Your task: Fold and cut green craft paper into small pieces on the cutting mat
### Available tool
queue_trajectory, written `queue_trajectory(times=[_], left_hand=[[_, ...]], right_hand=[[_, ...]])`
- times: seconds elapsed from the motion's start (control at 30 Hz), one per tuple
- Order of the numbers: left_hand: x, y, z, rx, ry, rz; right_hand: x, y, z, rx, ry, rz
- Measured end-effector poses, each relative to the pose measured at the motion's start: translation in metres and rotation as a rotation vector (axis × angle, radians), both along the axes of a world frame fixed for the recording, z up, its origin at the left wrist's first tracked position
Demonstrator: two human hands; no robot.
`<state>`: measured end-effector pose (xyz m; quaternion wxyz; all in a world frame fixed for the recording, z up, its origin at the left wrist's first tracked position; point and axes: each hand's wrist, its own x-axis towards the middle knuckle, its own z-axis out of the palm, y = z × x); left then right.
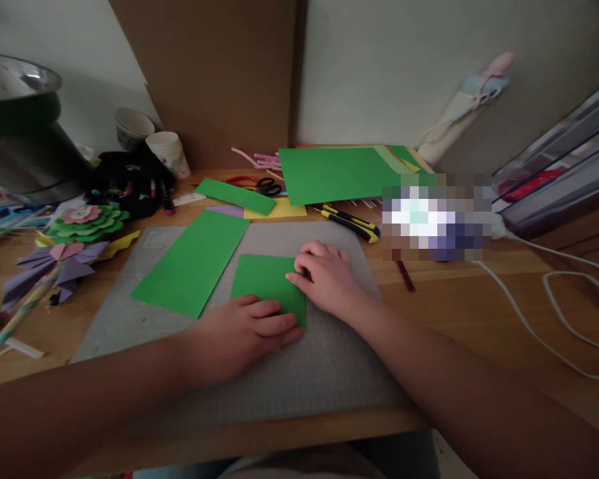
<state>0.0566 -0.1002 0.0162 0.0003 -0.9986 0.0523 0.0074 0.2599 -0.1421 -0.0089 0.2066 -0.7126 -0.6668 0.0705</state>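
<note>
A small green paper (pixel 262 274) lies flat on the grey cutting mat (pixel 329 379). My left hand (pixel 247 332) rests over its lower part, fingers stretched out and pointing right. At the paper's right edge is my right hand (pixel 327 274), with thumb and curled fingers near the upper right corner; whether they pinch the edge is hard to make out. A longer green sheet (pixel 194 263) lies to the left on the mat. Behind it, a narrow green strip (pixel 235 195) overlaps yellow paper (pixel 284 207).
Two yellow-black cutters (pixel 352 223), black-handled scissors (pixel 268 187) and large green sheets (pixel 334 174) lie behind the mat. Paper flowers (pixel 87 223), paper cups (pixel 167 152) and a metal pot (pixel 24 146) stand left. A white cable (pixel 516 316) curls at right.
</note>
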Motion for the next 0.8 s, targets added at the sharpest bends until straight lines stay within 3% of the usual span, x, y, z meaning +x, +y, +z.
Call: queue_trajectory(times=[0.27, 0.63, 0.8], left_hand=[[-0.003, 0.002, -0.005, -0.024, -0.047, -0.014], [0.006, 0.003, 0.008, -0.013, 0.034, -0.057], [-0.001, -0.001, 0.007, 0.060, -0.037, -0.004]], right_hand=[[0.002, 0.000, 0.002, -0.028, -0.002, -0.008], [0.003, -0.001, 0.002, -0.036, -0.006, 0.017], [0.005, -0.001, 0.001, -0.019, -0.006, 0.037]])
